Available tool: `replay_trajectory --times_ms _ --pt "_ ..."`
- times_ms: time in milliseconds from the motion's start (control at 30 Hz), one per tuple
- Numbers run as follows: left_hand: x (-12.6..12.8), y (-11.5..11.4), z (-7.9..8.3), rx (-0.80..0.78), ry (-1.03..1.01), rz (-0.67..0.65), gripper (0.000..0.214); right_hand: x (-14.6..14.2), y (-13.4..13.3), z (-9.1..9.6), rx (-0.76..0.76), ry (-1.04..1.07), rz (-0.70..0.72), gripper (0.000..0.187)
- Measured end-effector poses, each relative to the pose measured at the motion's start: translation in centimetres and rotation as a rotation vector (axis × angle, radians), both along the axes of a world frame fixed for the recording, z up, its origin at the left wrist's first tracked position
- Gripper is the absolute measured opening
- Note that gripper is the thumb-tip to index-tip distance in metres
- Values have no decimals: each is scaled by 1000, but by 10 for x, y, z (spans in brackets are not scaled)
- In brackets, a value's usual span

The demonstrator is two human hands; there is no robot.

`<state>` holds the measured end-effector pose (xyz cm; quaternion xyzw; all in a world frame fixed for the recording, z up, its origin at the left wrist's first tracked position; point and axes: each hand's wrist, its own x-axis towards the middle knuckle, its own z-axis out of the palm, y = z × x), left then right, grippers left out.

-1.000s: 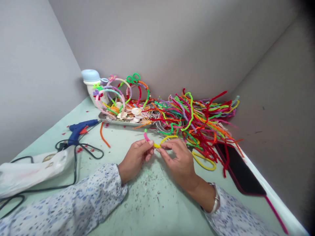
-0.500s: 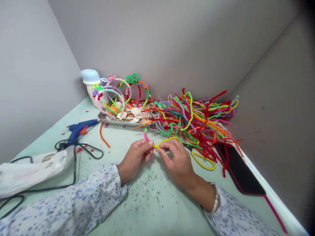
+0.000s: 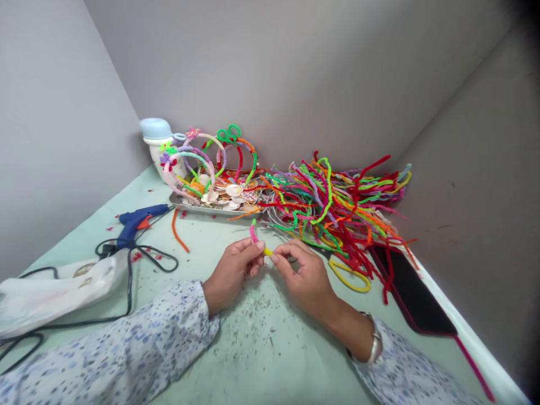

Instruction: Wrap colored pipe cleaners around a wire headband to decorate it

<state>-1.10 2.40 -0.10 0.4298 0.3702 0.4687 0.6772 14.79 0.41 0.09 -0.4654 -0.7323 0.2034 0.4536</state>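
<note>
My left hand point(image 3: 231, 270) pinches a short fuzzy stem wrapped in pipe cleaner point(image 3: 253, 231), with a green tip, a pink stretch and a yellow end. Close by on the right, my right hand point(image 3: 304, 275) has thumb and forefinger closed on the yellow pipe cleaner point(image 3: 268, 252) at that end. The two hands are slightly apart, a little above the table. My fingers hide part of the stem. Beyond my right hand, a large heap of coloured pipe cleaners point(image 3: 333, 197) lies across the table.
A metal tray point(image 3: 211, 211) holds shells and several wrapped headbands point(image 3: 211, 147). Left of it stand a white bottle with a blue lid point(image 3: 156, 130) and a blue glue gun point(image 3: 134, 222) with its cord. Yellow-handled scissors point(image 3: 352, 279) and a dark phone point(image 3: 422, 298) lie right.
The yellow length that arched behind my right fingers is no longer seen there. My right hand has shifted very slightly; my left hand keeps its pinch.
</note>
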Motion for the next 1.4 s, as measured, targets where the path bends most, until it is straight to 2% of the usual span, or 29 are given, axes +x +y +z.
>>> replay_trajectory --times_ms 433,667,1133,1400 --pt "0 0 0 -10 3 1 26 1 2 2 -190 60 53 17" --pt "1 0 1 -17 8 8 28 -1 2 5 -114 58 10 16" --pt "1 0 0 -15 7 8 26 1 4 3 -308 138 112 23" --pt "1 1 -1 -16 1 17 28 0 3 5 -207 94 43 22"
